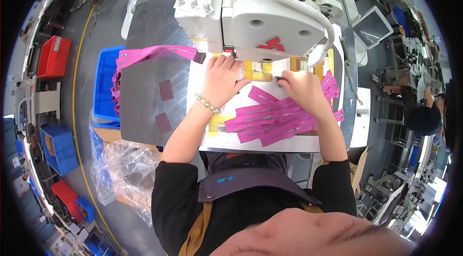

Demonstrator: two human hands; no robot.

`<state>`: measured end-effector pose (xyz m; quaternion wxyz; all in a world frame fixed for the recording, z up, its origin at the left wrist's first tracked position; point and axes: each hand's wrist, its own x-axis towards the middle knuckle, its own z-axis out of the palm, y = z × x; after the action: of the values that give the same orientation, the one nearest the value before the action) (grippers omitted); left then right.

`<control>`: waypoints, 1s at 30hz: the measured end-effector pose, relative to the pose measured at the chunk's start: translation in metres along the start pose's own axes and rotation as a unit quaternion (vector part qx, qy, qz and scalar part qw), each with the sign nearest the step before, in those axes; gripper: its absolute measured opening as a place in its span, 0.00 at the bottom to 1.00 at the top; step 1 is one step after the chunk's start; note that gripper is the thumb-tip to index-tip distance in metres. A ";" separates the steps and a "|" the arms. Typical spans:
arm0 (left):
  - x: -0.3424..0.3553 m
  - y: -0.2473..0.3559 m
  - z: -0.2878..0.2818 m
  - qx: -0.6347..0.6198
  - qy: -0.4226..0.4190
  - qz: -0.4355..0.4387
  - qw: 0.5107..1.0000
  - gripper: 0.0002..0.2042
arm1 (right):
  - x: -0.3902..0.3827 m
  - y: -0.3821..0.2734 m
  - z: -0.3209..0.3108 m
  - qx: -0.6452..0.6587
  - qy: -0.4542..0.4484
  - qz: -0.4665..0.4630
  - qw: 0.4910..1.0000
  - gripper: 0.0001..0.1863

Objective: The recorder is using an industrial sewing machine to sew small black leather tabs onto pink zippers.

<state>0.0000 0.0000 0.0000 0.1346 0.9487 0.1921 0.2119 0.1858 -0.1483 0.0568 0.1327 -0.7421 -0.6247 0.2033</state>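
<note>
My left hand (223, 78) lies flat on the white work surface (195, 106), its fingers stretched toward the sewing machine (270, 20) and its thumb out to the right. Just left of its fingertips is the dark end of a long magenta zipper strip (154, 51). My right hand (303, 87) is closed, in a pinch, with a small dark piece (279, 78) showing at its fingertips. What that piece is cannot be made out. Several magenta zippers (270, 120) lie fanned out below and beside the right hand. The needle area is hidden behind the machine head.
A blue bin (107, 82) at the left holds more magenta strips. Two dark red patches (166, 90) lie on the grey table (140, 63). Yellow tape (258, 71) marks the plate under the machine. Clear plastic bags (125, 169) sit low at the left; a screen (373, 27) stands far right.
</note>
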 end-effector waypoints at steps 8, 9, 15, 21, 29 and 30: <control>0.006 0.004 0.000 -0.092 0.057 0.054 0.993 0.12 | -0.018 -0.031 0.001 -0.047 0.262 -0.059 0.962 0.07; 0.007 0.006 -0.003 -0.092 0.056 0.056 0.993 0.12 | -0.020 -0.035 0.005 0.020 0.274 -0.085 0.958 0.06; 0.004 0.007 -0.024 -0.170 0.175 0.128 0.961 0.06 | -0.049 -0.066 0.005 0.406 0.158 -0.021 0.900 0.05; 0.000 0.001 -0.038 -0.236 0.192 0.203 0.931 0.06 | -0.045 -0.084 0.019 0.650 -0.114 -0.083 0.747 0.07; -0.004 -0.006 -0.045 -0.544 0.064 0.060 0.835 0.12 | -0.032 -0.106 0.060 0.751 0.054 0.017 0.658 0.09; -0.004 -0.007 -0.048 -0.574 0.056 0.043 0.816 0.14 | -0.029 -0.106 0.061 0.752 0.066 0.024 0.655 0.09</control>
<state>-0.0273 0.0133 0.0380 0.6342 0.6936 0.0019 0.3417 0.0607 -0.1607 0.0548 0.6812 -0.4149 -0.2298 0.5577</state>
